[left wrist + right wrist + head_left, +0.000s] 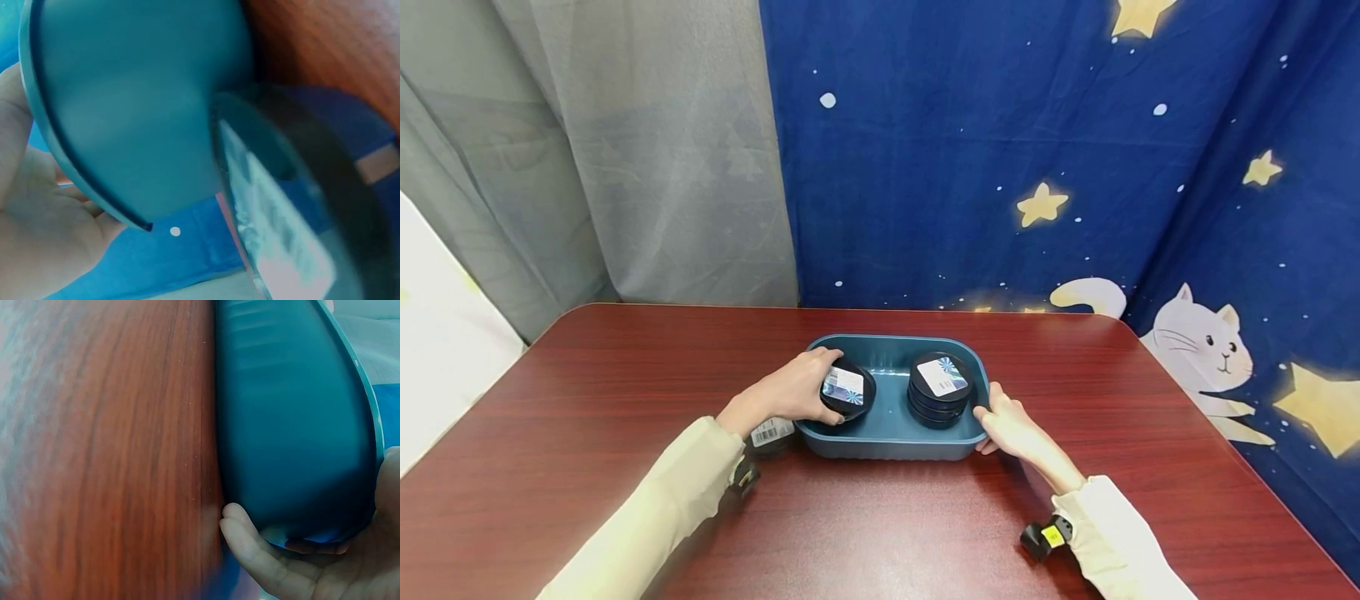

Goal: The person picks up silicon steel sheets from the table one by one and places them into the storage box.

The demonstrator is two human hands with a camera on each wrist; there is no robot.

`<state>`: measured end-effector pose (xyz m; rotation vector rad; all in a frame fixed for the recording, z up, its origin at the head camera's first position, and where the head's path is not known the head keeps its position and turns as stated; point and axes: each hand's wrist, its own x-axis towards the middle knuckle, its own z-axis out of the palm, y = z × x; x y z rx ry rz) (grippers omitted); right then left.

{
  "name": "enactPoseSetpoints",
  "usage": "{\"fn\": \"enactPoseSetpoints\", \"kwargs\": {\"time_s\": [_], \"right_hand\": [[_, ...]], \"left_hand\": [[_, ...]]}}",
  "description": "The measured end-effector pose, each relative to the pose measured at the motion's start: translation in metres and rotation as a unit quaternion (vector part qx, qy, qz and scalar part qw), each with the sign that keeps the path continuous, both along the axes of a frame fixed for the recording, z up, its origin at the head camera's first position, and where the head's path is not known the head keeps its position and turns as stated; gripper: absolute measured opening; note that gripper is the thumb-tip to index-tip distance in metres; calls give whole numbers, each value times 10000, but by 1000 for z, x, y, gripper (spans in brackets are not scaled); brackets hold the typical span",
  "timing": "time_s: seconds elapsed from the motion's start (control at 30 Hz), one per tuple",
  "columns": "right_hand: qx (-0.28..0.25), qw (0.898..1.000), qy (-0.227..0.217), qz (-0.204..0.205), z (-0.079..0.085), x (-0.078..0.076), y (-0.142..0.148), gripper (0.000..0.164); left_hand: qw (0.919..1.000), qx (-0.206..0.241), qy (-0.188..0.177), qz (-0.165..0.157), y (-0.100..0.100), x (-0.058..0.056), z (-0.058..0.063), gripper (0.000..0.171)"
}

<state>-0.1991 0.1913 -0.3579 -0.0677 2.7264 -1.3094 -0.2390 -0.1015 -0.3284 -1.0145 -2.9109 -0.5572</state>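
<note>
My left hand (793, 387) grips a flat round black container (857, 387) with a white and blue label, its thumb and fingers spread across the edge. That container is inside the left end of a teal plastic bin (887, 450). In the right half of the bin stands a stack of similar black round containers (938, 392), a label on the top one. My right hand (1011, 425) holds the bin's right end; in the right wrist view its fingers (250, 550) curl round the bin's outer wall, low by the table.
Another dark round container with a barcode label (772, 431) sits on the table just left of the bin, partly hidden by my left wrist. The reddish wooden table (625, 375) ends at a grey curtain (677, 167) and a blue starry curtain (925, 167).
</note>
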Motion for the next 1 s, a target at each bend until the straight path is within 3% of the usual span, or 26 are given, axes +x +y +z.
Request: {"fn": "enactPoseSetpoints", "kwargs": {"time_s": [0.43, 0.7, 1.0], "right_hand": [[-6, 9999, -115, 11, 1, 0, 0, 19], [21, 10000, -86, 14, 1, 0, 0, 20], [38, 10000, -33, 26, -1, 0, 1, 19]], "left_hand": [[9942, -935, -465, 245, 10, 1, 8, 83], [9909, -1289, -314, 212, 14, 1, 4, 83], [9903, -1338, -273, 258, 14, 1, 3, 82]]}}
